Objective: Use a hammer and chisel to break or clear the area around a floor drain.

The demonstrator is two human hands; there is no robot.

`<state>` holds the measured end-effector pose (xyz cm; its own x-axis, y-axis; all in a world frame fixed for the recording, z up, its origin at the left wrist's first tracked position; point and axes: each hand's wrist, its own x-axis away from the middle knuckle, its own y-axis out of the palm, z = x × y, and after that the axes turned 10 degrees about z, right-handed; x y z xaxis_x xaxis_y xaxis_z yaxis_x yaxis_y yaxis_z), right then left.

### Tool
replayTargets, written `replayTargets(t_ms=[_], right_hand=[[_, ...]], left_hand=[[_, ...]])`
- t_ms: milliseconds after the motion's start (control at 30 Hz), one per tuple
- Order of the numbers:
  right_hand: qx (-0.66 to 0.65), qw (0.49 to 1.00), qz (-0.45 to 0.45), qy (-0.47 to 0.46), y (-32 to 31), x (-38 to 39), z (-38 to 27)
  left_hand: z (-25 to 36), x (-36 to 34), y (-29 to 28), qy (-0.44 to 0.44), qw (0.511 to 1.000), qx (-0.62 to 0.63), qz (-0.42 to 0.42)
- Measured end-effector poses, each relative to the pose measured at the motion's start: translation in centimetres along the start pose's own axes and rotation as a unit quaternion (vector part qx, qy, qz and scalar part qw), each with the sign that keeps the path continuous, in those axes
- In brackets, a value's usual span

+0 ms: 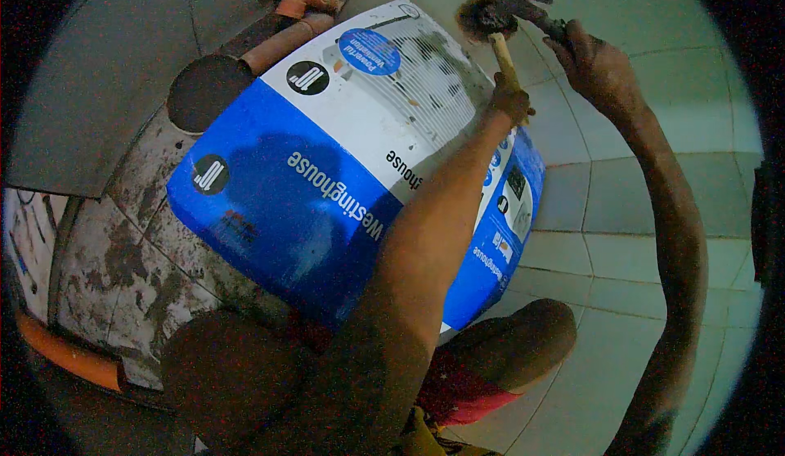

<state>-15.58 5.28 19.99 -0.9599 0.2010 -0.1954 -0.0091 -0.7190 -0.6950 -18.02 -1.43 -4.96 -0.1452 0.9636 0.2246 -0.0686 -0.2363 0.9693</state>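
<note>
My left hand [512, 100] is closed round a pale wooden stick [505, 59], which slants up to a rough dark hole [478, 18] in the tiles. What lies at the stick's far end is too dark to make out. To the right of it, my right hand [601, 67] grips the handle of a dark hammer [522, 4]. The hammer's head is beside the hole, close to the stick's end; I cannot tell whether they touch. Below my left forearm is a large blue and white cardboard box [270, 161] with a fan pictured on it.
Pinkish-orange pipe pieces [282, 43] lie past the box's far left corner, by a dark round shape [206, 94]. Pale tiles [621, 194] spread to the right. Stained grey tiles [106, 251] and an orange curved pipe [69, 354] are at left. My bent leg [523, 345] is below the box.
</note>
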Motion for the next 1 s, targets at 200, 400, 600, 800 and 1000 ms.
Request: replayTargets(t_ms=[200,400,600,800,1000], right_hand=[[-0.058,0.998,-0.017,0.002,-0.6,1.1,-2.2],[0.024,0.992,-0.123,-0.017,2.4,1.3,-0.9],[-0.028,0.996,-0.084,-0.014,2.8,0.3,-2.0],[0.008,0.994,-0.1,0.044,2.3,-0.7,-2.1],[-0.002,0.99,-0.14,-0.019,3.4,-0.6,-1.9]], left_hand=[[-2.2,0.5,-0.6,0.135,0.971,-0.194,-0.037],[-2.0,0.8,0.8,-0.024,0.998,-0.024,-0.049],[-1.0,-0.9,-0.1,0.508,0.256,-0.811,-0.136],[-0.4,-1.2,-0.2,0.457,0.293,-0.827,-0.145],[-0.4,-1.6,-0.1,0.395,0.437,-0.803,-0.088]])
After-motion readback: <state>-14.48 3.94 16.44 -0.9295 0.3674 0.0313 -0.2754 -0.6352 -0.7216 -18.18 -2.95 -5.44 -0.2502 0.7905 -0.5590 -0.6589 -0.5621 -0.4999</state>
